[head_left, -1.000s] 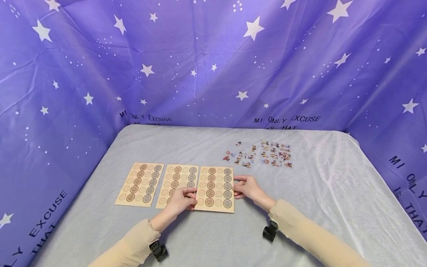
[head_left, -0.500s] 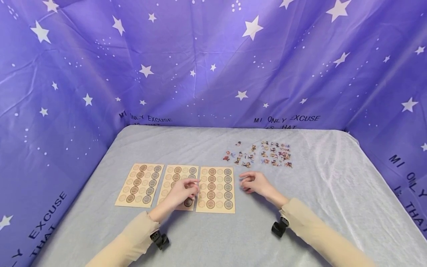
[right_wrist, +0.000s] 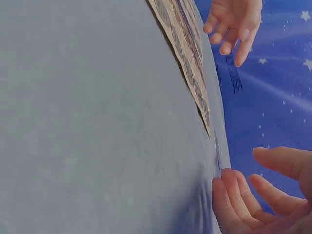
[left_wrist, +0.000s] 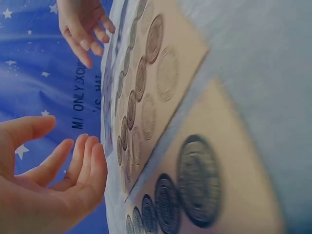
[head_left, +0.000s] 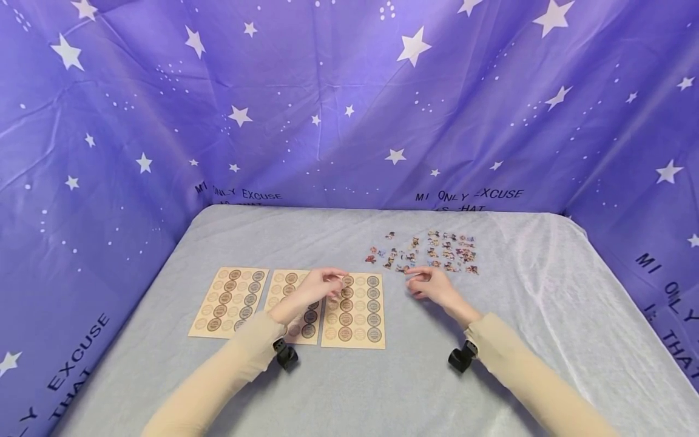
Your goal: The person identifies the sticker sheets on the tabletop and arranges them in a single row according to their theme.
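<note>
Three tan sheets lie in a row in the head view, printed with columns of round stickers: a left sheet [head_left: 207, 325], a middle sheet [head_left: 275, 297] and a right sheet [head_left: 364, 345]. Above the middle and right sheets hovers my left hand [head_left: 311, 291], its fingers loosely bent and holding nothing. My right hand [head_left: 438, 290] is off the right sheet's right side, just in front of the small colourful cartoon stickers [head_left: 450, 250]. Nothing is between its relaxed fingers either. In the left wrist view, a gap shows between the thumb and fingers of the left hand [left_wrist: 58, 180].
A second, sparser group of cartoon stickers [head_left: 390, 261] lies beside the first, toward the back right. A grey cloth [head_left: 371, 394] covers the table. Purple star-printed curtains [head_left: 327, 91] stand at the back and both sides.
Both hands have let go of the right sheet's edges and lifted. The left hand moved right and away over the sheets; the right hand moved right and away toward the cartoon stickers.
</note>
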A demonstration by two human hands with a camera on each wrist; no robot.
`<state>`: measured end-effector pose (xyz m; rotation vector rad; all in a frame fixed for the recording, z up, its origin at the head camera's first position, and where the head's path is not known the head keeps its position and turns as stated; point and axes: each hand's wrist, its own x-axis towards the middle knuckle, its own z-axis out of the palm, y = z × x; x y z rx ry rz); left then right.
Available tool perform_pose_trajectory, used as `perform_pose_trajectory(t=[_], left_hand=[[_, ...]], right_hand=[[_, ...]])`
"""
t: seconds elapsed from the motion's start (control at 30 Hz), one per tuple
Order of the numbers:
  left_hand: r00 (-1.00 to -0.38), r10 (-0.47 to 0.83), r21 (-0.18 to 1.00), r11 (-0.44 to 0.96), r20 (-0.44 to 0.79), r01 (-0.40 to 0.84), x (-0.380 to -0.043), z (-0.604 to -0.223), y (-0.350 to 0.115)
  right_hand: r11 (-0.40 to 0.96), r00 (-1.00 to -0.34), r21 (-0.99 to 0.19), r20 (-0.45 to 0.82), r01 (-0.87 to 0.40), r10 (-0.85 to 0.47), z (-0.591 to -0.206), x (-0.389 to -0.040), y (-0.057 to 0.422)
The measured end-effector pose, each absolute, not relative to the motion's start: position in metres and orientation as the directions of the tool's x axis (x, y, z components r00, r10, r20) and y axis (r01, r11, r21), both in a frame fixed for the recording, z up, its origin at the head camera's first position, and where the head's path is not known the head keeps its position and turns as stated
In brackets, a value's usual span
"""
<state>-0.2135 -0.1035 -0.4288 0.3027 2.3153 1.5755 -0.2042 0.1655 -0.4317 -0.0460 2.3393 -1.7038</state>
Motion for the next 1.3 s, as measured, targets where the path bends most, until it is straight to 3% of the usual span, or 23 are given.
perform_pose_trajectory(t=[0.6, 0.77, 1.07, 1.17, 1.3], left_hand=[[-0.931, 0.269, 0.944, 0.281, -0.248, -0.171, -0.270, -0.428, -0.071], [-0.948, 0.231, 0.958, 0.235, -0.221, -0.166, -0.285, -0.440, -0.069], [-0.950, 0.157, 0.950, 0.206, -0.269, -0.235, -0.295, -0.441, -0.059], [-0.957, 0.177, 0.967, 0.155, -0.229, -0.202, -0.325, -0.482, -0.061], [-0.965, 0.186, 0.981, 0.093, -0.187, -0.173, -0.385, -0.565, -0.063]], right_hand=[[0.232, -0.986, -0.960, -0.165, 0.155, -0.026, -0.435, -0.234, 0.177], [0.215, -0.988, -0.964, -0.157, 0.155, 0.006, -0.434, -0.239, 0.178], [0.217, -0.985, -0.961, -0.158, 0.169, 0.069, -0.439, -0.244, 0.180], [0.219, -0.984, -0.960, -0.162, 0.176, 0.080, -0.440, -0.246, 0.179], [0.220, -0.983, -0.959, -0.164, 0.179, 0.085, -0.441, -0.247, 0.178]])
